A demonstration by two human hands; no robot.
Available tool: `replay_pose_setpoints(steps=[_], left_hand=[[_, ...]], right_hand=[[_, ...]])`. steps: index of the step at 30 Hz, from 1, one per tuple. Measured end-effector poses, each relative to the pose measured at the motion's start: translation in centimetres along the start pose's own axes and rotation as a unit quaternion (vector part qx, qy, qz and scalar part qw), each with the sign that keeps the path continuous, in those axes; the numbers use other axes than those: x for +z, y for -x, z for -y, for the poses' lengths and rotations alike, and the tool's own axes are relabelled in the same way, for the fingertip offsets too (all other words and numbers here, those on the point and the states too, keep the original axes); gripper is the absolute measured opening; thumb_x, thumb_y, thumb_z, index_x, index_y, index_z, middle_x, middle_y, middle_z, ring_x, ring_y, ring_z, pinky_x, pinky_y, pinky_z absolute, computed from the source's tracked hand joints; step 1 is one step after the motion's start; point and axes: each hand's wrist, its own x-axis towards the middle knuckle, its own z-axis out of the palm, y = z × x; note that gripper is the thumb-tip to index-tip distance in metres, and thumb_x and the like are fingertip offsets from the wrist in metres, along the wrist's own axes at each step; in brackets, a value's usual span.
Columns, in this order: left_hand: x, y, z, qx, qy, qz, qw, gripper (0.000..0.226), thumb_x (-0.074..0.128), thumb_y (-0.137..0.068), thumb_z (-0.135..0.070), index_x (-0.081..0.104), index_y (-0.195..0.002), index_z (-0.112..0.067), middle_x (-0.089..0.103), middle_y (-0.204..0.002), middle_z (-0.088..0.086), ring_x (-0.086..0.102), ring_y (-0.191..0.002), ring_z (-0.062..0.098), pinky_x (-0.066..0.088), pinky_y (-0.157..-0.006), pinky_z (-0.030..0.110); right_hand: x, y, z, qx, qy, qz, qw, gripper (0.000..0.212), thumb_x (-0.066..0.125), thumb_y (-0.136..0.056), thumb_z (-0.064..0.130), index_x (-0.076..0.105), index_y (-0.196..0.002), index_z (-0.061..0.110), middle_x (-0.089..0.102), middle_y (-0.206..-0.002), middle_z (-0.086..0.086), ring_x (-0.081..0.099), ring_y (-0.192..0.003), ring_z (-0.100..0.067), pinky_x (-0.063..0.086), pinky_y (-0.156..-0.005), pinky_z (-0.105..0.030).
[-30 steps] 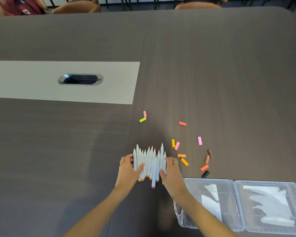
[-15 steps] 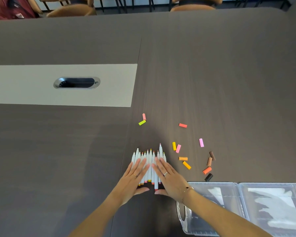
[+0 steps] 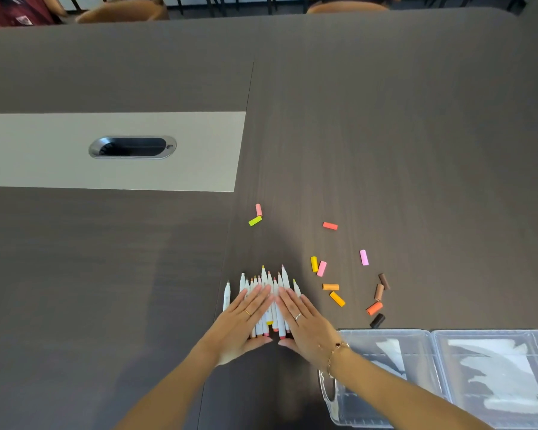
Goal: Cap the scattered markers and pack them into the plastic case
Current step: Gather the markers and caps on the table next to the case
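Note:
Several white uncapped markers [image 3: 269, 283] lie side by side on the dark table, tips pointing away from me. My left hand [image 3: 241, 321] and my right hand [image 3: 305, 324] rest flat on them, fingers spread, palms down. One marker [image 3: 227, 294] lies a little apart at the left. Loose caps are scattered to the right: yellow [image 3: 314, 263], pink [image 3: 364, 257], orange [image 3: 337, 298], brown [image 3: 384, 281], black [image 3: 377, 321]. A lime cap [image 3: 255, 220] lies farther off. The clear plastic case [image 3: 432, 339] stands open at the lower right.
A light inlay panel with an oval cable port [image 3: 132, 147] sits at the left of the table [image 3: 416, 135]. Chairs stand beyond the far edge. The case's handle [image 3: 325, 386] faces my right forearm.
My hands went from cupping the marker bundle at its sides to lying flat on top of it. The markers have spread slightly, one rolling out to the left.

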Motion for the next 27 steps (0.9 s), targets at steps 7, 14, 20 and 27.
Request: replay_pose_setpoints(steps=[7, 14, 20, 27], left_hand=[[-0.3, 0.9, 1.1, 0.065, -0.014, -0.003, 0.998, 0.083, 0.032, -0.091, -0.068, 0.016, -0.152, -0.014, 0.011, -0.159, 0.002, 0.005, -0.147, 0.016, 0.004, -0.117, 0.036], [0.0, 0.8, 2.1, 0.043, -0.015, 0.013, 0.999, 0.087, 0.032, -0.089, -0.070, 0.010, -0.152, -0.013, 0.004, -0.160, 0.002, 0.005, -0.147, 0.016, 0.004, -0.118, 0.033], [-0.1, 0.3, 0.8, 0.032, -0.001, -0.002, 0.999, 0.081, 0.031, -0.094, -0.063, 0.008, -0.152, -0.013, -0.003, -0.160, 0.001, 0.002, -0.147, 0.014, -0.006, -0.118, 0.030], [-0.2, -0.1, 0.7, 0.061, -0.007, 0.000, 0.998, 0.079, 0.033, -0.094, -0.061, 0.009, -0.152, -0.013, 0.006, -0.160, 0.002, 0.002, -0.147, 0.014, -0.002, -0.118, 0.033]], right_hand=[[0.9, 1.0, 1.7, 0.025, -0.025, -0.031, 0.999, 0.100, 0.067, -0.062, 0.071, 0.039, -0.137, 0.011, 0.048, -0.142, -0.007, 0.046, -0.130, -0.026, 0.021, -0.116, -0.038], [0.0, 0.0, -0.7, -0.021, -0.025, 0.015, 0.999, 0.101, 0.063, -0.063, 0.073, 0.040, -0.139, 0.010, 0.045, -0.144, -0.008, 0.044, -0.131, -0.025, 0.032, -0.105, -0.033], [-0.5, 0.2, -0.1, -0.007, -0.047, 0.007, 0.999, 0.103, 0.066, -0.061, 0.071, 0.037, -0.137, 0.008, 0.050, -0.140, -0.009, 0.049, -0.128, -0.025, 0.032, -0.103, -0.032], [-0.8, 0.2, -0.4, -0.021, -0.032, 0.070, 0.997, 0.108, 0.060, -0.061, 0.076, 0.034, -0.139, 0.005, 0.047, -0.142, -0.011, 0.046, -0.130, -0.026, 0.031, -0.105, -0.033]])
